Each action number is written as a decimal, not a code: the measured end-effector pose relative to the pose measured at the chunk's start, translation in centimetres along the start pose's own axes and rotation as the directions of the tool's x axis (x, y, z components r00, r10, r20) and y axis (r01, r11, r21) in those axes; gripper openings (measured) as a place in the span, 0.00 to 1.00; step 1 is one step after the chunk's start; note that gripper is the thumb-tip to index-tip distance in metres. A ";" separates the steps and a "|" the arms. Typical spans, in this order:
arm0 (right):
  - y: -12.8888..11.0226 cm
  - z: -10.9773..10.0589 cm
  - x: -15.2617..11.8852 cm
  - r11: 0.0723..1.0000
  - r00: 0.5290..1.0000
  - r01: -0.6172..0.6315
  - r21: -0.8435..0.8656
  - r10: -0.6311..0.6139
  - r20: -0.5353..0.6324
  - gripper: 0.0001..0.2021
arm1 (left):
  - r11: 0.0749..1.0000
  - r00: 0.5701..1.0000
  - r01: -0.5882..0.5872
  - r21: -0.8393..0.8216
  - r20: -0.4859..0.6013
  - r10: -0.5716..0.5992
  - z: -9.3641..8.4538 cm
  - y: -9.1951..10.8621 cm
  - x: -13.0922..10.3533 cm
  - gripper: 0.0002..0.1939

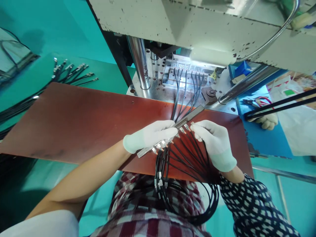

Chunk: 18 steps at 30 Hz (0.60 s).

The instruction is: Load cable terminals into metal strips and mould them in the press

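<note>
Plaid cloth [148, 225] below; left hand [156, 133] gripping bar [196, 113], right hand [214, 141] pinching connector [192, 124].

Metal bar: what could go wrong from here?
The bar lies tilted in the left hand; a looser grip might let it slip.
The black cables droop past the board's edge, so their weight could tug the connectors askew as the right hand handles one end.
The bar's upper end could snag the fixture's cables.
</note>
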State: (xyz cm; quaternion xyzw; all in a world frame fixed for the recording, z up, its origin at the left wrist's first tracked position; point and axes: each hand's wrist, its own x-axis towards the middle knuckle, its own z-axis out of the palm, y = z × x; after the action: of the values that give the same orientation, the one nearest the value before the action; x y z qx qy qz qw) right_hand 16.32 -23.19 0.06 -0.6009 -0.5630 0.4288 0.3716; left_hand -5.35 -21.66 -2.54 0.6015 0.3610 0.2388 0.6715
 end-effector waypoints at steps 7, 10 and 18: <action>-0.1 0.2 0.6 0.997 0.996 -0.048 0.060 0.044 0.079 0.15 | 0.986 0.999 0.047 0.157 0.013 -0.050 0.0 0.2 -0.2 0.22; 0.2 0.5 0.8 0.997 0.995 -0.052 0.051 0.048 0.089 0.13 | 0.970 0.998 0.058 0.234 -0.009 -0.058 0.3 0.3 -0.4 0.22; 1.6 -0.2 -0.3 0.924 0.977 0.203 -0.325 -0.215 -0.001 0.08 | 0.982 0.996 0.083 0.167 -0.032 -0.079 0.8 0.5 -0.5 0.23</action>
State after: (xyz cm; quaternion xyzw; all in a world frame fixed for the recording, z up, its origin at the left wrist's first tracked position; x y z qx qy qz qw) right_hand 17.12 -23.66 -1.35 -0.5980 -0.6795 0.2776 0.3220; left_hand -4.97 -22.51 -1.93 0.6379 0.4123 0.1875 0.6229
